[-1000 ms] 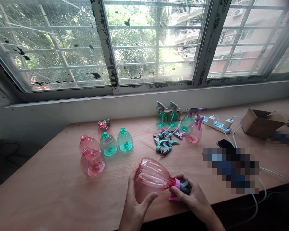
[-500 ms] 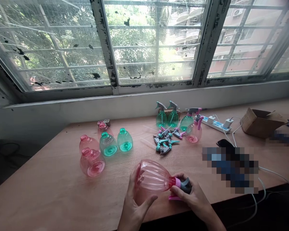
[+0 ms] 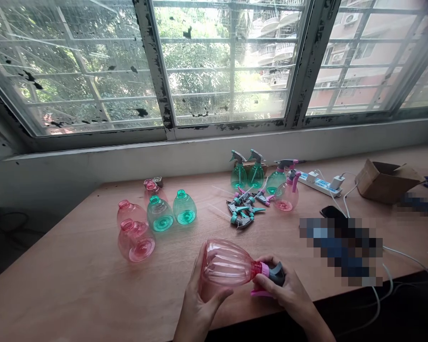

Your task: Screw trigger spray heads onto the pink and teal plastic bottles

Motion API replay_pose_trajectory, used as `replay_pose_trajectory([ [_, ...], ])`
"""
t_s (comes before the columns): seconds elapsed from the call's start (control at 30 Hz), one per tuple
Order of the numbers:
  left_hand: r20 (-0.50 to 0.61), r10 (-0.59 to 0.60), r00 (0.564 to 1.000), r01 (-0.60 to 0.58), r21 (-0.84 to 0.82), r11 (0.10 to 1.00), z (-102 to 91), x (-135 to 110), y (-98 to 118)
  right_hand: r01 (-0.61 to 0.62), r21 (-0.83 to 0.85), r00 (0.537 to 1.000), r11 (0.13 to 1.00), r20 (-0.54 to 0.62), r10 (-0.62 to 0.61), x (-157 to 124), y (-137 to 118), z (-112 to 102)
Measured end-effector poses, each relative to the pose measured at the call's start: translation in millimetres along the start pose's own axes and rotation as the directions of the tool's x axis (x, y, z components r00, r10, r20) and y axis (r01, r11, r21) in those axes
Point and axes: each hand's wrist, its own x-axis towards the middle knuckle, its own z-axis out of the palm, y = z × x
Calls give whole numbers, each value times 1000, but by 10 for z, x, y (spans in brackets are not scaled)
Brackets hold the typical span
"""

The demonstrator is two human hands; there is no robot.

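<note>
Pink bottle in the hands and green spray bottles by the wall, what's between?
In the head view, a pile of spray heads lies between the pink bottle and green spray bottles.

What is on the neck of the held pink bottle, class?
A grey spray head with a pink collar. The right hand covers part of it, which cannot be seen.

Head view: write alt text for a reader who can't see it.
The left hand cups the base of a pink bottle held sideways while the right hand grips its spray head, over a wooden table. Beyond are loose spray heads, five open bottles and four assembled spray bottles.
</note>
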Motion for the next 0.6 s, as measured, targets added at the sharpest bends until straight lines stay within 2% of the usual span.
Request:
replay_pose_trajectory([
  [0.27, -30, -65, 997, 63, -61, 996, 55, -20, 140, -36, -3, 999, 999, 30, 36, -4, 16, 10],
  [0.47, -29, 24, 999, -22, 59, 998, 8, -3, 30, -14, 23, 1000, 1000, 21, 13, 1, 16, 2],
  [0.6, -37, 38, 999, -37, 37, 999, 23, -18, 65, -18, 32, 1000, 999, 26, 17, 2, 25, 6],
])
